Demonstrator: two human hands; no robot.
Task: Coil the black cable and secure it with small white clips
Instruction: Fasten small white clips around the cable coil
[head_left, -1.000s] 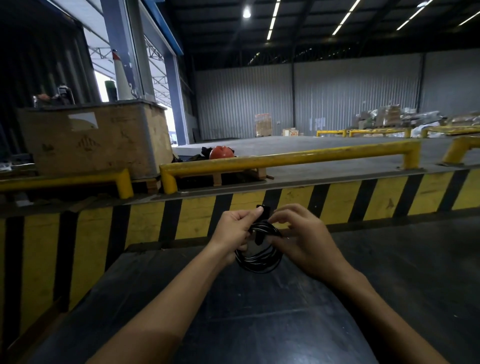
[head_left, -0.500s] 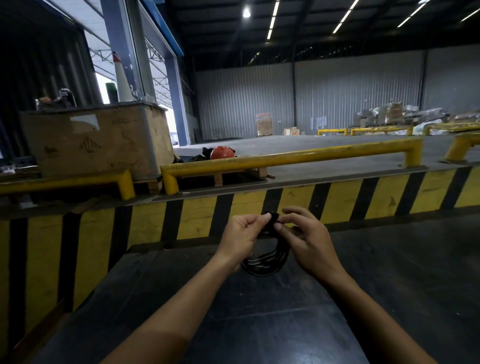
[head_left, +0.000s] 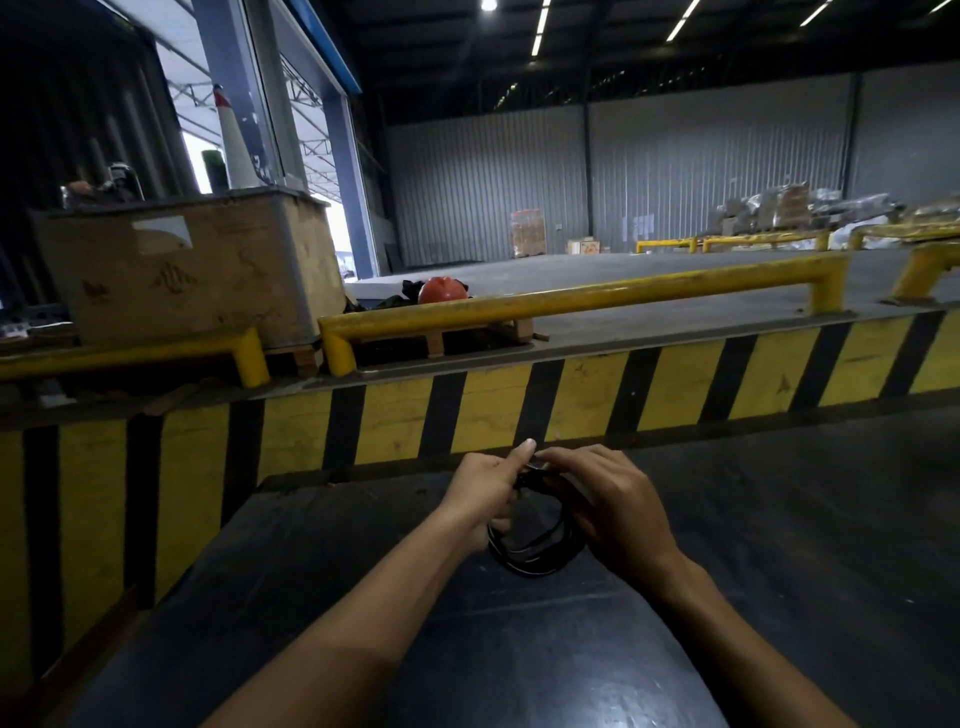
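Both hands are pinching the top of the thin, glossy black cable coil, left hand and right hand close together above the dark worktop. No white clip is showing. If either pinch is loosening, the loops are likely springing open.

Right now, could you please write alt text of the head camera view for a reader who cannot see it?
Two bare hands hold a coiled black cable above a dark work surface; the left hand and right hand pinch its top together. Behind runs a yellow-and-black striped barrier with a yellow rail, in a dim warehouse. No white clip is visible.
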